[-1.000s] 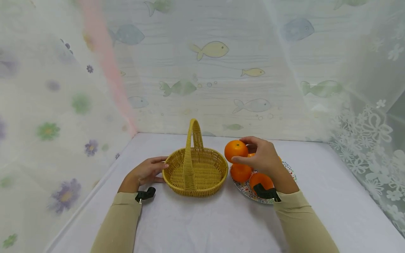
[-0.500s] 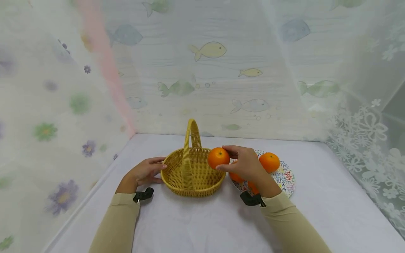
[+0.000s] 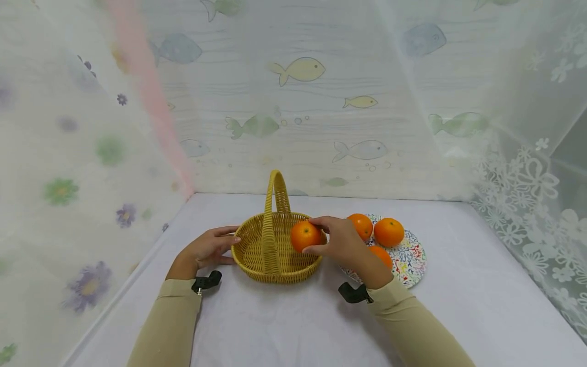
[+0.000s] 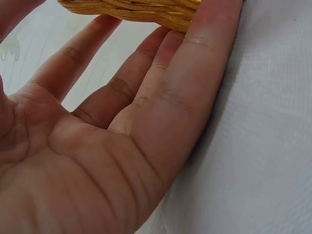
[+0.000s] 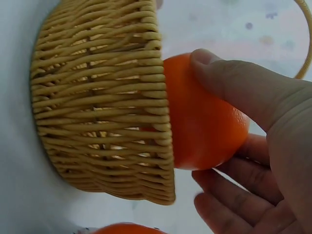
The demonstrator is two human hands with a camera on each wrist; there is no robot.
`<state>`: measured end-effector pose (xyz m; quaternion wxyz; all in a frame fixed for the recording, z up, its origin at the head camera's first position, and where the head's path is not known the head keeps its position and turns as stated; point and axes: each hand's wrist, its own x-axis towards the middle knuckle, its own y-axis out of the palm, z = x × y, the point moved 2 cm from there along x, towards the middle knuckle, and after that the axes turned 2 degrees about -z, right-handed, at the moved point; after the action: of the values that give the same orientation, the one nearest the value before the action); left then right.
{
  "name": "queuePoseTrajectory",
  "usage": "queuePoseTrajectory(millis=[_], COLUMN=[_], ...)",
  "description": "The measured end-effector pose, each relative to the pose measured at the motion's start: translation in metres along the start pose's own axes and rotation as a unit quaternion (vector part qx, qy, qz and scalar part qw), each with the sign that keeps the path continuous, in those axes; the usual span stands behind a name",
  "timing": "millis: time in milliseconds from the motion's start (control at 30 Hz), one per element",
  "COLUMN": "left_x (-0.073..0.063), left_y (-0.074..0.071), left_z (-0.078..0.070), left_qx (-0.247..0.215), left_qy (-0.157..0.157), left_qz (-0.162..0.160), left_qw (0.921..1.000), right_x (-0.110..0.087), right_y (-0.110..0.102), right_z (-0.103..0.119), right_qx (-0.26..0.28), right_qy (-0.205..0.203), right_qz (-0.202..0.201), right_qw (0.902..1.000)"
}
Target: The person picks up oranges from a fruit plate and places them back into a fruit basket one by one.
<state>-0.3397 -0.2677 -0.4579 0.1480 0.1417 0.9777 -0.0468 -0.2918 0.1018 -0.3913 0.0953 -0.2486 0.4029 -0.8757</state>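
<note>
Wicker basket (image 3: 290,277) gripped by the left hand (image 3: 210,250) near the tabletop's (image 3: 266,329) far edge, the right hand (image 3: 338,240) has just lowered its pinched orange (image 3: 304,236) partly inside, seemingly nearly placed.

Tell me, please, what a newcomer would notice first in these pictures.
Probably the orange in the right hand comes first, partly inside the yellow basket at its right end. The basket stands centrally, the left hand at its left rim. To the right, the colourful plate with more oranges stands out.
</note>
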Motion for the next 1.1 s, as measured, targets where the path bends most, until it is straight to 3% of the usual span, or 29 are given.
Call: queuePoseTrajectory(millis=[400,1100], left_x=[0.001,0.003], left_y=[-0.001,-0.002], left_z=[0.001,0.001], left_qx=[-0.008,-0.008], left_qy=[-0.002,-0.004], left_qz=[0.003,0.009], left_qw=[1.0,0.9999], right_x=[0.0,0.002], right_y=[0.014,0.02], right_z=[-0.002,-0.008], right_qx=[-0.035,-0.04], right_qy=[0.035,0.016], right_qz=[0.021,0.03], right_qw=[0.9985,0.9986])
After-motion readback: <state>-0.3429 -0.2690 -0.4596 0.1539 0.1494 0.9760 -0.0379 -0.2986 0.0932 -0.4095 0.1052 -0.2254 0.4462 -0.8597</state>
